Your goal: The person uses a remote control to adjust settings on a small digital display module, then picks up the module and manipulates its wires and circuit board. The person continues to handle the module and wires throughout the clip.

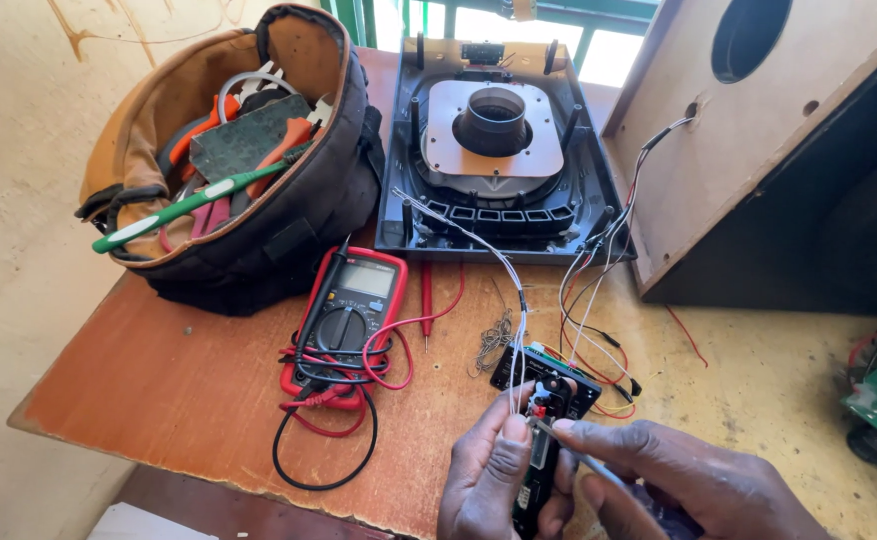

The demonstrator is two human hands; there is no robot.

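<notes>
Head view: at the near edge of the bench [159,390], the left hand [494,480] is clamped on a small black circuit module [549,395]. The right hand [689,480] grips a thin tool [559,440], its tip touching the module. A red multimeter [349,310] lies just left; a tool bag [249,150] sits far left.

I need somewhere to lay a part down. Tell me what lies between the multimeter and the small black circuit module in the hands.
In the head view, a small tangle of thin wire lies between the multimeter and the module, on the wooden table.
</notes>
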